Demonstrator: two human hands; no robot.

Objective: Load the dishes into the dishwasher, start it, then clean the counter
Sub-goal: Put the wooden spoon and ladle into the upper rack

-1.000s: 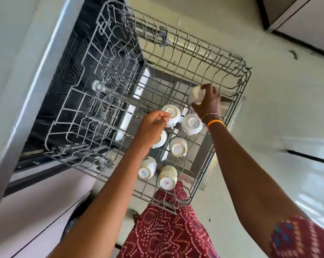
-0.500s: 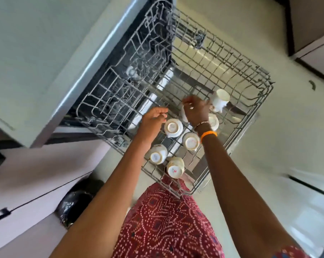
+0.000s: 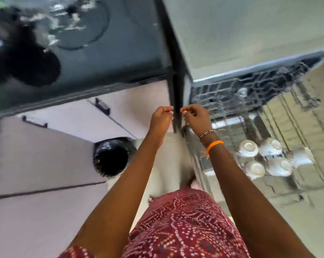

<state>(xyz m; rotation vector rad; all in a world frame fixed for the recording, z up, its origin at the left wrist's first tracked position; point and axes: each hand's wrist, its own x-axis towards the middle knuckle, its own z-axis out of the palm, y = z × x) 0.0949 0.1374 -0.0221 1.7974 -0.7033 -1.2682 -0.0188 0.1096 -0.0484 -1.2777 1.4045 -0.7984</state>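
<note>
Kitchen cabinets (image 3: 36,164) with pale fronts and dark handles fill the left of the blurred view, under a dark glossy worktop (image 3: 120,58) that carries black cookware, too smeared to name. Right of that worktop stands the open dishwasher (image 3: 250,86), taken as the landmark. Its wire rack (image 3: 297,116) is pulled out over the pale floor, and five white cups (image 3: 265,161) sit upside down in the rack's near part, close together in two rows. Left of the dishwasher and below the cabinet fronts stands a round bin lined with a black bag (image 3: 111,157).

Both bare arms reach forward from a red patterned garment (image 3: 185,226) at the bottom of the view. The right hand (image 3: 196,118) is raised at the dishwasher's left front corner, above the rack's rim, with an orange band and a bead bracelet at the wrist; its fingers are curled loosely together and hold nothing that can be seen. The left hand (image 3: 162,118) is just beside it, farther from the dishwasher and in front of the dark cabinet edge, fingers likewise loosely curled and empty. The hands are near each other but not touching.
</note>
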